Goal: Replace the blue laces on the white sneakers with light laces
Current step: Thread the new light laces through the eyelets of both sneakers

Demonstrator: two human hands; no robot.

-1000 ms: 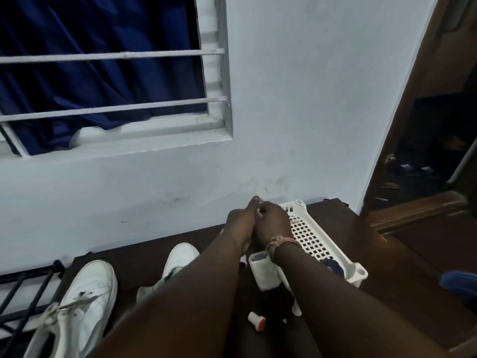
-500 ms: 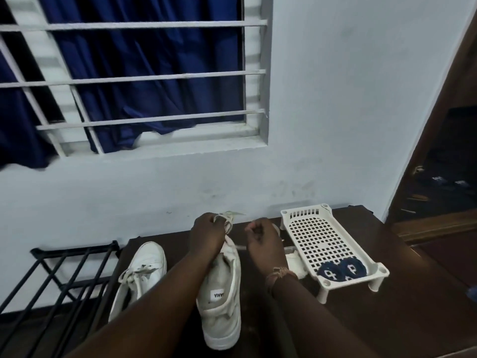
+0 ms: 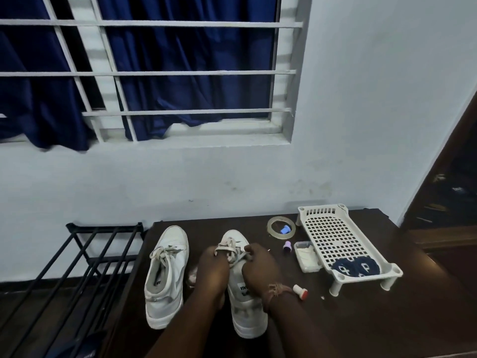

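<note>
Two white sneakers stood side by side on the dark wooden table [image 3: 361, 326], toes toward the wall. The left sneaker [image 3: 165, 277] sat untouched, light lace tied in a loose bow over its tongue. The right sneaker [image 3: 245, 301] was under my hands. My left hand [image 3: 213, 270] pinched a loop of the light lace [image 3: 228, 248] over the upper eyelets; fingers curled round it. My right hand [image 3: 259, 267] gripped the other strand of the same lace just beside the tongue, fingers closed on it, braided thread band at the wrist. Right of the shoes: a roll of clear tape [image 3: 281, 227] lying flat with a small blue cap [image 3: 284, 230] inside its ring, a small purple cap [image 3: 287, 246] near it, and a clear plastic box [image 3: 307, 257] holding something white. Beyond that, a white perforated plastic rack [image 3: 340, 241] on short legs, with the blue laces [image 3: 355, 267] coiled in two bundles at its near end. A small white-and-red cap [image 3: 300, 291] lay on the table close to my right wrist. A black metal rack [image 3: 77, 267] stood off the table's left edge.
</note>
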